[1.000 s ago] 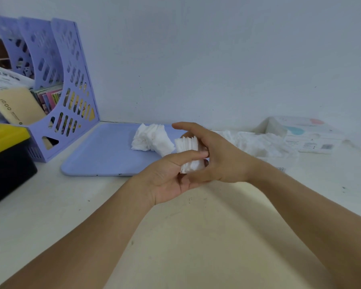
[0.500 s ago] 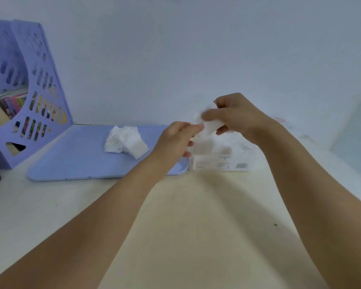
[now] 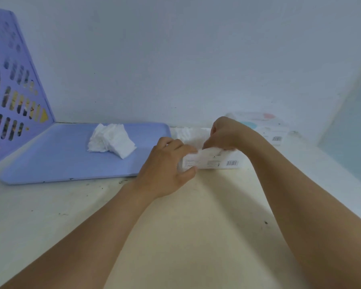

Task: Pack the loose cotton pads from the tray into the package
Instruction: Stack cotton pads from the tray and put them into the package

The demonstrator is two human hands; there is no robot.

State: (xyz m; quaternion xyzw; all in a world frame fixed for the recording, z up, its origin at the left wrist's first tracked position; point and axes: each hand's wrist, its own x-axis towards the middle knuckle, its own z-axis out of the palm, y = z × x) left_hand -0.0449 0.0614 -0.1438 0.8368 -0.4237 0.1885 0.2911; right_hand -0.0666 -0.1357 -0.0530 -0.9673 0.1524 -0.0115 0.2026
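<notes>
A heap of loose white cotton pads lies on the lilac tray at the left. Right of the tray stands the clear plastic package with a white printed label and barcode, partly filled with pads. My left hand grips the package's left end, thumb at the front and fingers over its top. My right hand is curled over the package's open top, holding a small bunch of pads down into it. The package's opening is hidden by my fingers.
A lilac perforated file rack holding papers stands at the far left against the wall. A white box with pastel print and a barcode sits behind the package at the right. The cream tabletop stretches toward me.
My hands moved from in front of the tray rightward to the package. The right hand, raised with pads half a second ago, has come down onto the package top; the left now grips its end.
</notes>
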